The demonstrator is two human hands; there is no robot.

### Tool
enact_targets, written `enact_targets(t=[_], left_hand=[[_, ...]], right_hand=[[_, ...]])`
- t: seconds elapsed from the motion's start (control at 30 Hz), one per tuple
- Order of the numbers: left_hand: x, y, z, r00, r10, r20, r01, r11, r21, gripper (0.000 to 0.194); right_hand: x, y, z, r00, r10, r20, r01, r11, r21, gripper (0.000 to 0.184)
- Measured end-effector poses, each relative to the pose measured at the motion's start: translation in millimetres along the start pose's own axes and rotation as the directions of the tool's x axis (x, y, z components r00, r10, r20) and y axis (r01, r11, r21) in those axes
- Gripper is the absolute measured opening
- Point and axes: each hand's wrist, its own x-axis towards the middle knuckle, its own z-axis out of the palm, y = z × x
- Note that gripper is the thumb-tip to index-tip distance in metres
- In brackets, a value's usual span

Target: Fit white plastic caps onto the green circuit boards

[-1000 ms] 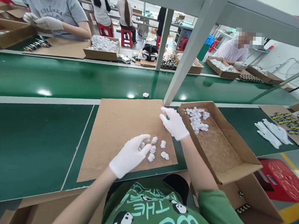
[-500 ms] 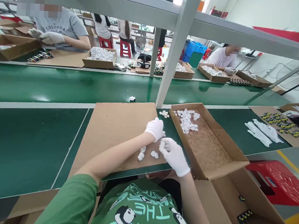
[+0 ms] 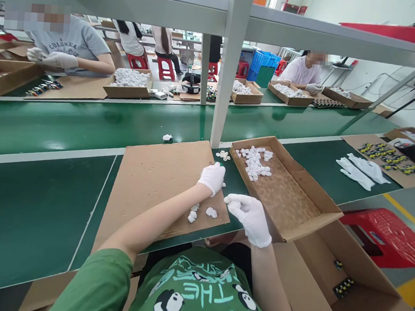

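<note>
My left hand [image 3: 212, 178], in a white glove, is closed over the right edge of a flat cardboard sheet [image 3: 153, 180]. Its fingertips are mostly hidden, and a bit of dark green shows beside them. My right hand [image 3: 251, 219], gloved too, hangs between the sheet and a shallow cardboard box [image 3: 295, 222]. Its thumb and forefinger are pinched together; anything between them is too small to make out. Small white plastic pieces [image 3: 211, 212] lie on the sheet near my left forearm. More white pieces [image 3: 254, 163] are heaped at the far end of the box.
Cream-coloured pieces [image 3: 223, 155] lie beyond my left hand. A metal post [image 3: 222, 95] rises behind the sheet. White gloves [image 3: 363, 170] rest on the right. Below stands an open carton [image 3: 365, 278] beside a red stool [image 3: 385, 237]. Co-workers sit across the green belt [image 3: 72, 123].
My right hand has drawn back to the right, widening the gap to my left hand. My left hand stays at the sheet's edge. The whole view has shifted slightly.
</note>
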Motion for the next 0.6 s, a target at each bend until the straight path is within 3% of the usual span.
enact_targets(t=[0.1,0.2,0.37,0.4,0.43,0.47,0.5,0.53,0.6], left_hand=[[-3.5,-2.3,-5.4,0.999,-0.018,-0.050,0.009,0.986,-0.168,0.034],[-20.9,-12.0,-18.7,0.991,-0.041,-0.125,-0.012,0.917,-0.398,0.043],[-86.9,-34.6,-36.6,0.997,0.009,-0.075,-0.063,0.641,-0.765,0.047],[-101.4,-37.7,-36.2,0.998,0.036,-0.049,-0.061,0.524,-0.850,0.049],[-114.7,-40.0,-34.4,0.997,0.074,0.005,-0.011,0.217,-0.976,0.050],[-126.3,-41.5,-31.4,0.993,0.109,0.043,0.046,-0.022,-0.999,0.049],[-136.1,-42.3,-27.9,0.989,0.132,0.063,0.089,-0.199,-0.976,0.046],[-144.1,-42.5,-24.1,0.985,0.150,0.080,0.125,-0.323,-0.938,0.043],[-155.5,-41.7,-17.3,0.986,0.138,0.089,0.135,-0.376,-0.917,0.038]], right_hand=[[-2.4,1.2,-0.4,0.997,0.001,-0.082,-0.001,1.000,0.004,0.023],[-6.1,-0.5,-0.7,0.990,0.008,-0.142,-0.008,1.000,-0.001,0.024],[-12.1,-16.7,4.7,0.983,0.029,-0.179,-0.030,1.000,0.001,0.025],[-12.7,-22.3,7.0,0.991,0.004,-0.134,-0.005,1.000,-0.011,0.027],[-13.1,-28.3,9.7,0.997,-0.043,-0.064,0.042,0.999,-0.029,0.028],[-13.4,-34.0,12.7,0.995,-0.103,0.017,0.104,0.993,-0.056,0.027],[-13.8,-39.1,16.0,0.982,-0.164,0.090,0.172,0.981,-0.091,0.023],[-14.4,-42.9,19.6,0.965,-0.221,0.143,0.240,0.962,-0.128,0.019],[-17.0,-46.6,27.4,0.940,-0.300,0.163,0.329,0.923,-0.198,0.018]])
